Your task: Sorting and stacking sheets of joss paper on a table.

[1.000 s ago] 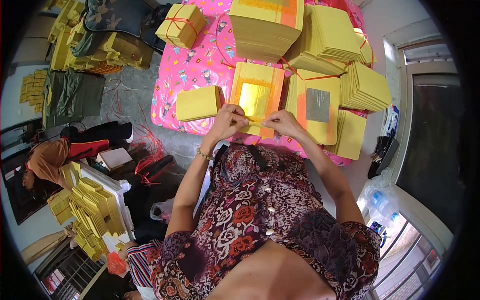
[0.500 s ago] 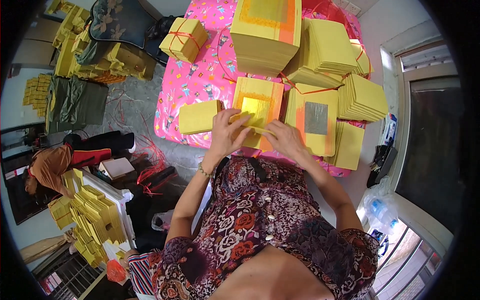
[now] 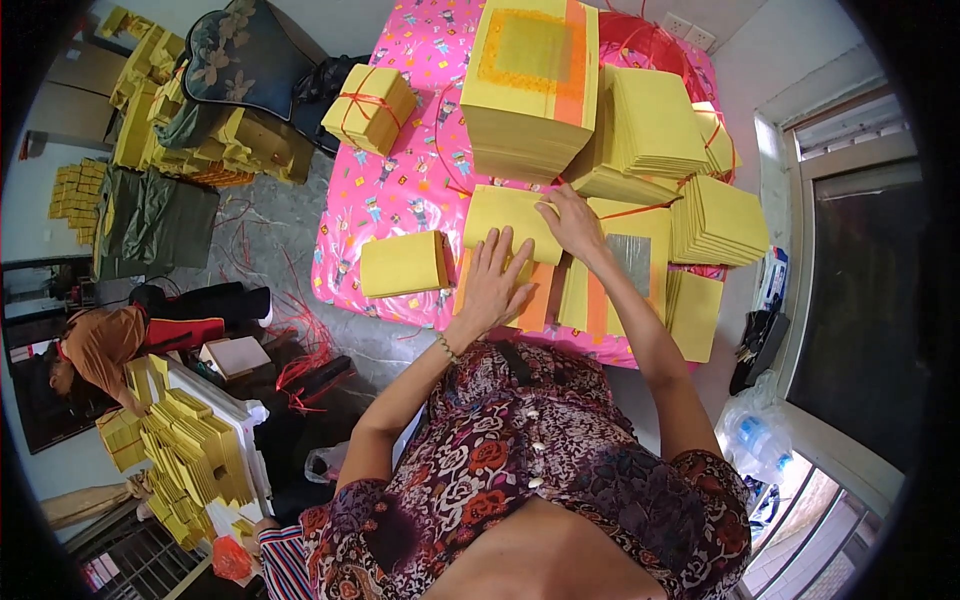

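A yellow paper sheet (image 3: 500, 212), folded over, lies on a stack of yellow paper (image 3: 545, 285) with an orange strip. Flat on the folded sheet and the stack's near part rests my left hand (image 3: 490, 283), open with fingers spread. My right hand (image 3: 578, 225) is at the sheet's upper right edge, its fingers bent and closed on the paper; the fingertips' undersides are hidden. Left of the stack lies a small pile of folded yellow paper (image 3: 402, 265). To its right is another stack (image 3: 630, 285) with an orange strip and a silvery square.
A tall yellow paper block (image 3: 525, 125) stands behind my hands on the pink patterned cover (image 3: 340, 225). Folded bundles (image 3: 720, 220) crowd the right, and a red-tied bundle (image 3: 370, 108) sits at the far left. Another person (image 3: 105, 345) bends by a paper-laden table at the left.
The paper edge both hands held is now folded away from me over the shiny square. My left hand has flattened and spread; my right hand has moved up to the sheet's far right corner.
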A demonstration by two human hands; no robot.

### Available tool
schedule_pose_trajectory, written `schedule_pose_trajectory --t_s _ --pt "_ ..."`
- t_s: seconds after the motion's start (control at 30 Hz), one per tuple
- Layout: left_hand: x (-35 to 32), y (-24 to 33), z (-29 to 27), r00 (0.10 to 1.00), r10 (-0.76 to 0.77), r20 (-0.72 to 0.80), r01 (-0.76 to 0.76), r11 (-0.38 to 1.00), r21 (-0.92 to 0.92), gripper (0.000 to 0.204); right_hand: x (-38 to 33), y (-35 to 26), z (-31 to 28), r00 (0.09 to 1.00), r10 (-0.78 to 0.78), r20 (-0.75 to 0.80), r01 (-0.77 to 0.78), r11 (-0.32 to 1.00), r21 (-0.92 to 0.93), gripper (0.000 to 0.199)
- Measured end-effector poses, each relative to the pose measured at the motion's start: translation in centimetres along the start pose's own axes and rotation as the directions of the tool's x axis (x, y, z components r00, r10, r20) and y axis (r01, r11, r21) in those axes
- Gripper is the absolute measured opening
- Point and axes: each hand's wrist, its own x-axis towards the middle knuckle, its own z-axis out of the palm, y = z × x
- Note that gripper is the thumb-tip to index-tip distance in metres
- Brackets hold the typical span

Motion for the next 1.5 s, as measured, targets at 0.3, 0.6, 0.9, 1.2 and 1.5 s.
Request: schedule_pose_trajectory --t_s 0.3,0.6,0.9,1.2,1.5 --pt "1.2 -0.6 1.1 0.999 -0.032 0.043 0.031 0.999 0.027 0.072 2.2 -0.6 2.3 0.997 -0.057 0.045 0.065 0.976 -0.207 0.035" --pt "1.1 -0.8 1.6 0.997 -0.048 0.061 0.046 0.999 0.026 0.074 2.7 0.1 3.9 0.992 -0.115 0.057 0.119 0.989 -0.082 0.034" --pt "1.3 -0.9 1.8 0.995 -0.062 0.082 0.060 0.998 0.025 0.076 2.7 0.4 4.3 0.990 -0.138 0.019 0.139 0.989 -0.050 0.031" --pt "1.3 -1.1 2.2 0.995 -0.080 0.054 0.082 0.996 -0.038 0.082 2.9 0.1 4.0 0.990 -0.136 0.023 0.136 0.990 -0.039 0.030" --pt "1.1 -1.6 2.5 0.995 -0.055 0.081 0.059 0.998 -0.038 0.086 0.0 -2.0 3.5 0.963 -0.242 -0.120 0.213 0.953 -0.217 0.042"
